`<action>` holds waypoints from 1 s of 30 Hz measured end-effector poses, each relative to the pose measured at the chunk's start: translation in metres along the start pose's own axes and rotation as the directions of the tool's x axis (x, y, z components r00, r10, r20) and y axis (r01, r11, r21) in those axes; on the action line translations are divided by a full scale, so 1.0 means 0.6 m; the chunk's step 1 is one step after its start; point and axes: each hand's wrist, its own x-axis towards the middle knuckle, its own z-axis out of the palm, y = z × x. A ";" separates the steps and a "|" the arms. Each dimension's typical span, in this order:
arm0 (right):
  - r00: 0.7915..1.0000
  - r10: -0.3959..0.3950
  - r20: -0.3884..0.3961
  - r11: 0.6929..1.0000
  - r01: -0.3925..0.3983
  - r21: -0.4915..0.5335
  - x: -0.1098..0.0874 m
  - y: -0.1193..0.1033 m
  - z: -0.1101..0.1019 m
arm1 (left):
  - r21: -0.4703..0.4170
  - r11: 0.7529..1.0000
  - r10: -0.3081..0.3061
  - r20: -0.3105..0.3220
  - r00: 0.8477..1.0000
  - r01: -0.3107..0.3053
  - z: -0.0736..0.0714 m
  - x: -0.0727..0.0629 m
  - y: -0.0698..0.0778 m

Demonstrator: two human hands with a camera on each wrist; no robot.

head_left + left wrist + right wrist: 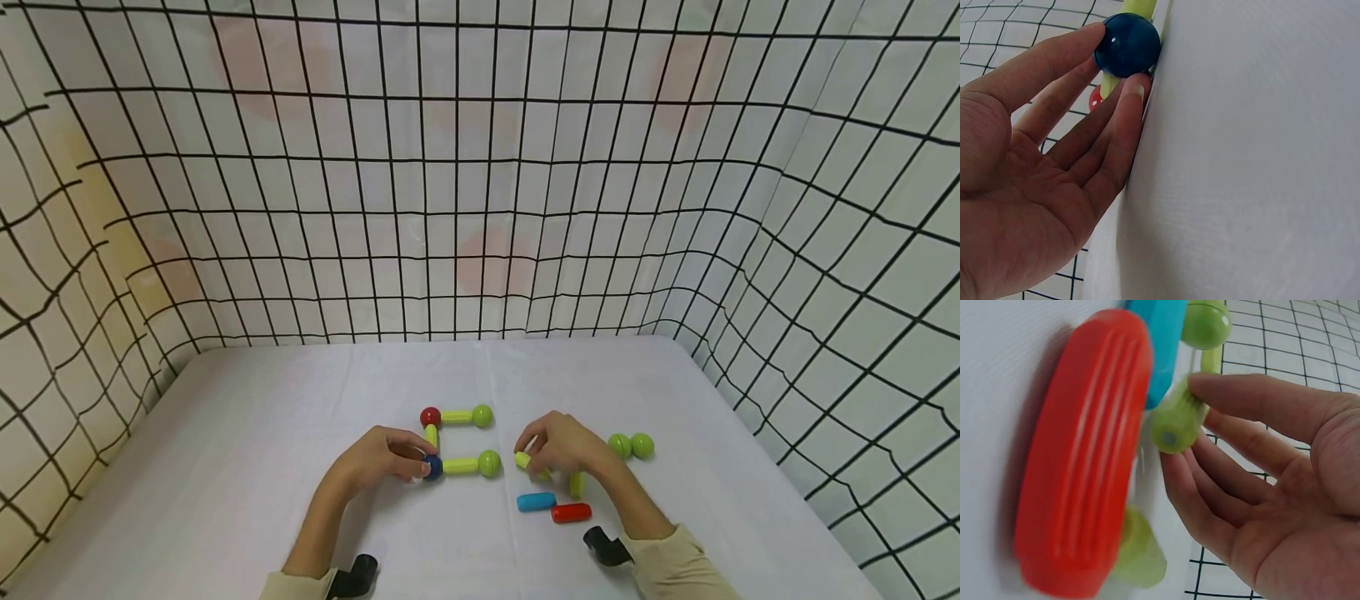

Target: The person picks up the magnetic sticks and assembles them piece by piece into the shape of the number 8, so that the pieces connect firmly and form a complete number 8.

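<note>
With thumb and fingertips my left hand [382, 458] pinches a dark blue ball [432, 467] at the corner of a joined ball-and-stick shape. From that ball one yellow-green stick [460, 467] runs right to a green ball [490, 463]. Another stick [431, 435] leads back to a red ball [431, 417], which carries a further stick [456, 417] ending in a green ball [482, 416]. To the right, my right hand [564, 444] pinches a loose yellow-green stick [1179, 419]; a round grey spot shows on its end in the right wrist view.
Nearer the body than the right hand lie a light blue stick [536, 502] and a red stick [572, 512]. Another yellow-green stick [576, 485] lies under the right wrist. Two green balls [642, 445] sit beyond the right forearm. Black netting [487, 212] surrounds the white table [300, 400].
</note>
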 end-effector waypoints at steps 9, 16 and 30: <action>0.993 -0.025 -0.116 0.991 0.040 0.126 0.012 -0.013 -0.001 | 0.012 1.000 -0.017 -0.012 1.000 0.017 0.000 -0.002 0.003; 0.981 -0.004 -0.192 0.978 0.044 0.205 0.026 -0.020 0.013 | 0.014 1.000 -0.018 -0.010 1.000 0.018 0.002 0.000 0.002; 0.934 0.060 -0.353 0.895 0.106 0.432 0.047 -0.033 0.043 | 0.009 1.000 -0.015 -0.001 1.000 0.015 0.003 0.003 0.000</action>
